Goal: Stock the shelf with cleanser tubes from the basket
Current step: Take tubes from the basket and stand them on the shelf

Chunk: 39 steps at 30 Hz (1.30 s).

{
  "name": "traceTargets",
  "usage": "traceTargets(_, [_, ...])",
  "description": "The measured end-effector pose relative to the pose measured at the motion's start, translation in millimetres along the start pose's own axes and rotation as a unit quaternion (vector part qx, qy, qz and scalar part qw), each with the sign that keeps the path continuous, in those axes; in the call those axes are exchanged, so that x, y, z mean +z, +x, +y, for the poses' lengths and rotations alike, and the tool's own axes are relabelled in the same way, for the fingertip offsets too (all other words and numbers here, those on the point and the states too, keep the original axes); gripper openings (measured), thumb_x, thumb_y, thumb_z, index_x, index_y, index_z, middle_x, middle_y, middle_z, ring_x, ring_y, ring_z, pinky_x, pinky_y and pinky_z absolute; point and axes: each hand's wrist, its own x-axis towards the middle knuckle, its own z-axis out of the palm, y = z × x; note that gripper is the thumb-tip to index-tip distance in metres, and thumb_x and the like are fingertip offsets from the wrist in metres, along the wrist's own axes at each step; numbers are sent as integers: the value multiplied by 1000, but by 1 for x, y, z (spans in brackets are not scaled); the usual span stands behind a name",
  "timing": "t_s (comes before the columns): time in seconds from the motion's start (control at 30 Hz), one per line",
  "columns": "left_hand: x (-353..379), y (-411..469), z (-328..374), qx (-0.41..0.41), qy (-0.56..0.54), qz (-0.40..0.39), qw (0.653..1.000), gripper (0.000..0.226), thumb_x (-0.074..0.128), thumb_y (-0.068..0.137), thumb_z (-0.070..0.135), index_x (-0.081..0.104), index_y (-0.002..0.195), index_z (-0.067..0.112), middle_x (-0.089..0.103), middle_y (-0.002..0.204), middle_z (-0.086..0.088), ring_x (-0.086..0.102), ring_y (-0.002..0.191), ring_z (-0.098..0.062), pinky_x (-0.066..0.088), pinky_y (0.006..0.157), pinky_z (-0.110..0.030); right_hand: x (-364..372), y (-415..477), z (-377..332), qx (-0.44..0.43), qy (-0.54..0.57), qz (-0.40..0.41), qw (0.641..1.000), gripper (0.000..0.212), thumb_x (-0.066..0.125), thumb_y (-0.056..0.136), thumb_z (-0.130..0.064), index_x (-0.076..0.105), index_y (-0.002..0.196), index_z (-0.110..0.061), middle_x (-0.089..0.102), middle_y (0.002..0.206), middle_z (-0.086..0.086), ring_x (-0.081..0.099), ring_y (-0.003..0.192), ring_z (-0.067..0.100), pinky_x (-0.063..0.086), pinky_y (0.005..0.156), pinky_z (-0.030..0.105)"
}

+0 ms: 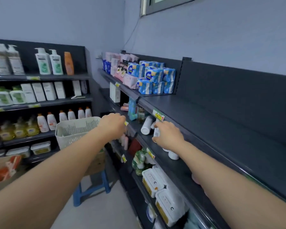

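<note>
On the middle shelf [175, 171] of the dark rack at the right, the right hand [169, 136] grasps a white cleanser tube [156, 132], fingers wrapped round it just inside the front edge. The left hand [112, 124] reaches toward the same edge near a yellow price tag [126, 123]; its fingers are hidden, so I cannot tell its grip. To do this well, the tube should probably go upright, back from the edge, beside the standing tubes [172, 154] under the wrist. It should also stay clear of the fallen tube [146, 125] lying on its side further along. The slatted white basket [76, 129] sits on a cardboard box [97, 161] atop a blue stool [76, 195], well left of the shelf. Blue packets [153, 76] fill the far end of the top shelf [213, 116], and a blue-grey wall [205, 38] rises behind.
</note>
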Motion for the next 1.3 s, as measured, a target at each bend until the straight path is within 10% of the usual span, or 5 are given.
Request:
traceTargets(0.37, [47,27,-137,-45,36,-22,998,28,53,93,31,59,112,12,61,113,-5,60,103,-25,42,66,-32,63,114,-98,-53,-16,-49,997,43,60,89,-39,50,126,-18,53,123,9,50,115,31,44,87,40])
traceTargets(1.3, [184,155,-368,-190,-9,-146,971,25,58,91,33,56,107,14,60,112,-6,58,102,-26,52,83,-41,210,375,-250,-131,26,-129,983,40,63,87,-34,56,124,-20,56,125,6,52,117,27,45,90,37])
